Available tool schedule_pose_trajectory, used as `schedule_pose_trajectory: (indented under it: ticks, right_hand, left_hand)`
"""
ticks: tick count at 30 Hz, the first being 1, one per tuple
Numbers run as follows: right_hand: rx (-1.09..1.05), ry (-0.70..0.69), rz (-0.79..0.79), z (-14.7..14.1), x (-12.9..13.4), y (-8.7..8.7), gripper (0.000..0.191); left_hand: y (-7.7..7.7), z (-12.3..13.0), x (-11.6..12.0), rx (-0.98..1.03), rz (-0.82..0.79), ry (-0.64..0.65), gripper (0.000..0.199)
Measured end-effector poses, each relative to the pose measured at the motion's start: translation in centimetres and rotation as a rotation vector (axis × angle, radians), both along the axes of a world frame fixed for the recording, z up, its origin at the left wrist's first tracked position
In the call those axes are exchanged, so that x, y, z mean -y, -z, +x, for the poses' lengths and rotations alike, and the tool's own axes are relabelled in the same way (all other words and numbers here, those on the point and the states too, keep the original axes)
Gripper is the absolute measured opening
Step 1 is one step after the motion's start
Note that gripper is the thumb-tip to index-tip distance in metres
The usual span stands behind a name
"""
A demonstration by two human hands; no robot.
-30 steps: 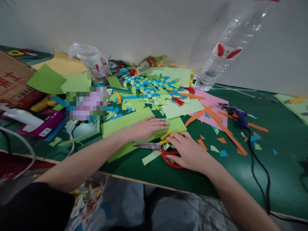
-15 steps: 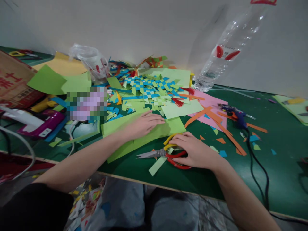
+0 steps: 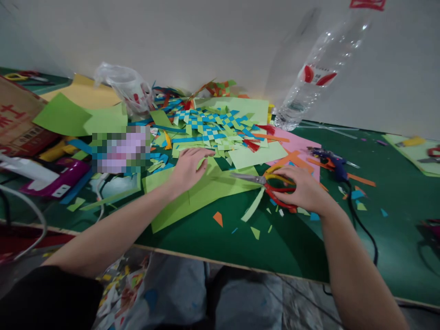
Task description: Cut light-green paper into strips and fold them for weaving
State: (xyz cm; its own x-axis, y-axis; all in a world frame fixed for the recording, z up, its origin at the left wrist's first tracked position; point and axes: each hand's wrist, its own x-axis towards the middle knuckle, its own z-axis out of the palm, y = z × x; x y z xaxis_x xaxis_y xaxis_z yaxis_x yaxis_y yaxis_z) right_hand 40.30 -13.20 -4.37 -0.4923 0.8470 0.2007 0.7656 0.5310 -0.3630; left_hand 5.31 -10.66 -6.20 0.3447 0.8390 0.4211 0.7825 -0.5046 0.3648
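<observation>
My right hand (image 3: pixel 300 188) holds scissors (image 3: pixel 256 179) with yellow and red handles, raised over the table, blades pointing left. A pale green strip (image 3: pixel 253 205) hangs below the handles; whether my fingers hold it I cannot tell. My left hand (image 3: pixel 193 167) is above a large green sheet (image 3: pixel 178 204), fingers curved and thumb apart, nothing in them. Behind the hands lies a heap of woven blue and green paper pieces (image 3: pixel 209 123). A pale green sheet (image 3: pixel 257 156) overlaps a pink one (image 3: pixel 302 143) with orange strips on it.
A tilted plastic bottle (image 3: pixel 318 75) leans at the wall. A wrapped cup (image 3: pixel 132 94), a purple tool (image 3: pixel 57 176) and a cardboard box (image 3: pixel 24 117) stand left. A blue glue gun (image 3: pixel 338 167) with a black cable lies right. Paper scraps (image 3: pixel 218 218) dot the front.
My right hand has lifted the scissors and moved them up and to the right, uncovering small scraps. My left hand has drawn back to the left and risen off the green sheet.
</observation>
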Motion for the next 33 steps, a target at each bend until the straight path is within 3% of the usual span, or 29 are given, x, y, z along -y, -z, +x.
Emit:
schedule_pose_trajectory:
  ticks: [8, 19, 24, 33]
  right_hand:
    - [0.063, 0.287, 0.31, -0.7, -0.5, 1.2, 0.036]
    - [0.075, 0.613, 0.29, -0.1, -1.3, 2.5, 0.043]
    - [0.098, 0.666, 0.243, 0.3, -1.5, 2.7, 0.046]
    - [0.11, 0.629, 0.187, 1.4, -2.0, 3.9, 0.044]
  left_hand:
    - [1.1, 0.5, 0.2, -0.247, -0.092, 0.259, 0.031]
    - [0.6, 1.0, 1.1, -0.374, -0.11, 0.52, 0.051]
    - [0.6, 1.1, 1.3, -0.378, -0.139, 0.563, 0.059]
    - [-0.1, 1.0, 1.4, -0.401, -0.14, 0.611, 0.051]
